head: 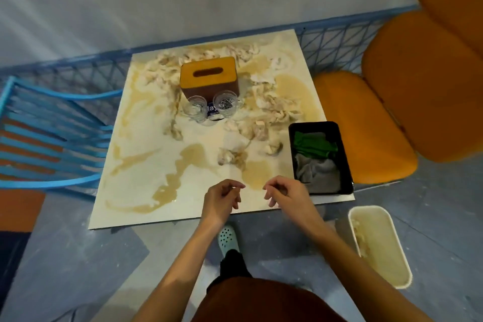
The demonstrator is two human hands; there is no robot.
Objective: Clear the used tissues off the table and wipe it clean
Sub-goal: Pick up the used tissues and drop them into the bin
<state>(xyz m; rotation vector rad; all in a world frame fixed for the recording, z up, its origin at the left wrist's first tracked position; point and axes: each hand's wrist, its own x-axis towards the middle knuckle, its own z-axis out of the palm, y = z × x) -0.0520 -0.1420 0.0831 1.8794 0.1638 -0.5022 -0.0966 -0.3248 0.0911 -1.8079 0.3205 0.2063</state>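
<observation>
The nearest tissues (pixel 231 157) lie just beyond the left hand (pixel 222 198), in from the table's (pixel 156 136) near edge; the right hand (pixel 285 195) is slightly farther (both loosely curled, empty).

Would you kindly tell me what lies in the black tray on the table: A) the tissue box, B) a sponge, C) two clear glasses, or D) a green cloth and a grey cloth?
D: the black tray holds a green cloth and a grey cloth.
</observation>
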